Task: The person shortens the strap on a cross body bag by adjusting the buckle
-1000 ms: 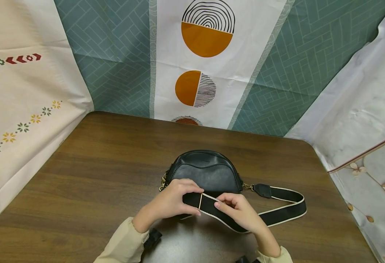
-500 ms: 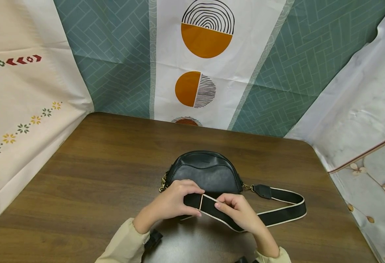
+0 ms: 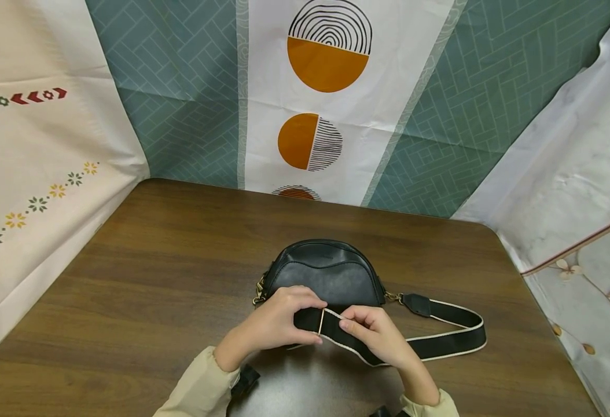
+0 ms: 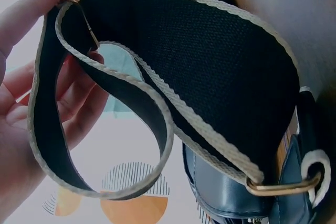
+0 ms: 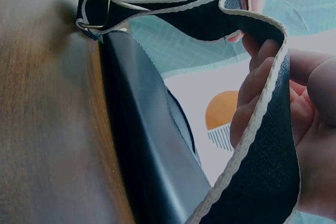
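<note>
A black half-moon handbag (image 3: 331,278) stands on the table, its black strap (image 3: 445,346) with cream edging looping out to the right. My left hand (image 3: 281,321) pinches the strap at its gold slider buckle (image 3: 321,321), thumb and fingertips at the buckle's two ends. To its right, my right hand (image 3: 375,336) pinches the strap between thumb and fingers. In the left wrist view, a loop of webbing (image 4: 165,124) hangs from the slider, and another length runs through a gold ring (image 4: 286,188). The right wrist view has the strap crossing the right palm (image 5: 320,156).
The wooden table (image 3: 154,278) extends around the bag. Behind it hangs a green and white patterned cloth (image 3: 180,116); pale cloths stand at the left (image 3: 50,174) and right (image 3: 560,174). A gold clasp (image 3: 392,296) joins the strap to the bag's right side.
My left hand and the slider buckle have shifted slightly right, closer to the right hand. The right hand has hardly moved, and the bag stays where it was.
</note>
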Demonstrator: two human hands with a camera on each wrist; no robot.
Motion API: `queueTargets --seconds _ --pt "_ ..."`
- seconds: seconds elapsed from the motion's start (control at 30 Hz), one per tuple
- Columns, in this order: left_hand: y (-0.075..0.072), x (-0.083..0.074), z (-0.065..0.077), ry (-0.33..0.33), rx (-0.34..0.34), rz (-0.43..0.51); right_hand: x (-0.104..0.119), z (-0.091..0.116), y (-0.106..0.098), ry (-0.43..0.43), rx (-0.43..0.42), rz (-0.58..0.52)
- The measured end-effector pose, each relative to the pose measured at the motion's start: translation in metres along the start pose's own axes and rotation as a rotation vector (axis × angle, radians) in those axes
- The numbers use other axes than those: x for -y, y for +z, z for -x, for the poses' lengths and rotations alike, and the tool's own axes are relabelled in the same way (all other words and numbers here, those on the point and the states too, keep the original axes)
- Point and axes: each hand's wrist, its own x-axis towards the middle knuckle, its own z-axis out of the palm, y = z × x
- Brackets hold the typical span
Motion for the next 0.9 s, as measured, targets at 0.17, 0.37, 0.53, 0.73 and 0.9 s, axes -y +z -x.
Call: queueTargets --seconds 0.17,0.37,0.53,0.73,0.9 --pt "0.0 0.0 0.001 0.025 -0.014 0.02 -0.003 0.0 0.0 -0.006 0.017 -0.057" --pt "0.002 0.0 0.0 0.056 -0.005 0.03 -0.005 -0.002 0.002 -0.016 0.053 -0.15" --pt "0.005 -0.001 -0.002 0.097 -0.016 -0.013 -0.003 -0.006 0.007 -0.007 0.039 -0.136" --pt "0.007 -0.002 -0.003 0.094 -0.045 -0.041 0.001 -0.011 0.012 0.014 -0.01 -0.019" --pt "0.008 -0.003 -0.004 0.047 -0.075 -0.091 0.003 -0.013 0.017 0.063 -0.068 0.003"
